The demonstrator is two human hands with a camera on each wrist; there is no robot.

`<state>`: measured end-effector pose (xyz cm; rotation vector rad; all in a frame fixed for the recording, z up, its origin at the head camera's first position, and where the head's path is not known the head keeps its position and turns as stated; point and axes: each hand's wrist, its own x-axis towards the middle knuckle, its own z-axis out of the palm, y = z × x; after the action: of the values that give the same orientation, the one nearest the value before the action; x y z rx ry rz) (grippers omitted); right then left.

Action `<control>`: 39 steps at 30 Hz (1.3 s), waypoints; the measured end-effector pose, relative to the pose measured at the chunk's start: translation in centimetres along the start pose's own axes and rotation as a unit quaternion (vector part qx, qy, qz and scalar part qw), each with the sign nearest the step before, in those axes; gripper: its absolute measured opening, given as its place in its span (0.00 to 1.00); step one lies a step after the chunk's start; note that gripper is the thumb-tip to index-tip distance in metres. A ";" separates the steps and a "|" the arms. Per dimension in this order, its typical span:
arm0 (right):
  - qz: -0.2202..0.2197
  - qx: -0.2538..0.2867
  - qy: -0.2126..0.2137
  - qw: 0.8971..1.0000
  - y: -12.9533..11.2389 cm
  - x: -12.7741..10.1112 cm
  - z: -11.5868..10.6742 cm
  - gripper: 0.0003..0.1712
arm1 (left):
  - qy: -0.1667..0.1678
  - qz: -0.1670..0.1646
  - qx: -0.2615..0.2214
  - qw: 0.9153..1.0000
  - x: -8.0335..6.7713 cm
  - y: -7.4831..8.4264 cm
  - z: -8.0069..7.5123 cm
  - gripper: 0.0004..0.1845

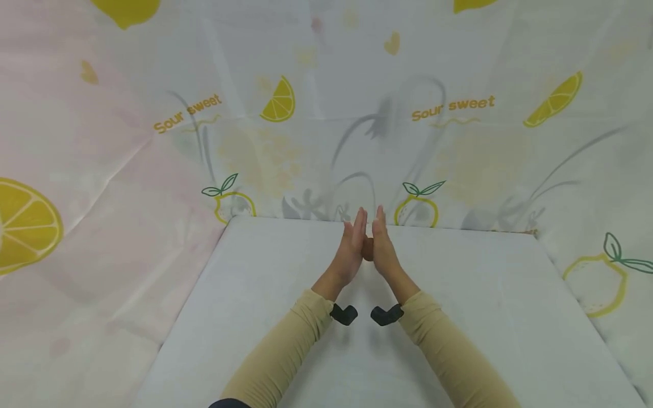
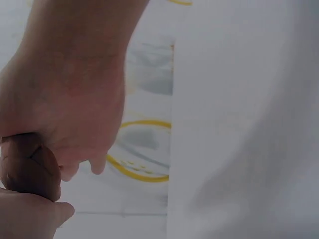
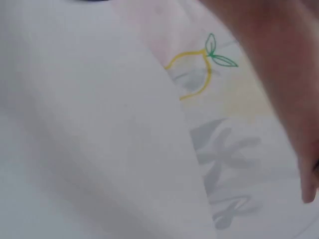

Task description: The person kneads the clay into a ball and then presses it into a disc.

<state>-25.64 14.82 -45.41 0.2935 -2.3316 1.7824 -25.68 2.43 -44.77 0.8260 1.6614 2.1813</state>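
A brown lump of clay [image 1: 368, 249] is pressed between my two palms above the table. My left hand [image 1: 349, 252] stands upright with straight fingers against one side of it. On the other side, my right hand [image 1: 386, 255] faces the left one, its fingers straight too. Creases run across the brown clay [image 2: 31, 169] in the left wrist view, with the right hand [image 2: 70, 104] above it and part of the left hand [image 2: 30, 216] below. In the right wrist view, the left hand [image 3: 306, 169] shows only at the right edge.
The white table [image 1: 265, 260] lies under the hands. Behind it hangs a pale curtain [image 1: 326, 141] printed with lemons and lettering, also along both sides. A dark wrist camera mount [image 1: 344, 314] sticks out from the left wrist, and a matching mount [image 1: 386, 315] from the right.
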 end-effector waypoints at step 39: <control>-0.042 0.025 0.009 0.999 -1.2 -0.3 0.1 0.40 | -0.013 -0.039 0.027 0.999 -0.5 -0.5 0.1 0.56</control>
<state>-25.00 14.44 -44.39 0.3759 -2.2303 1.7969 -25.26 2.42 -45.37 0.7869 1.7182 2.0738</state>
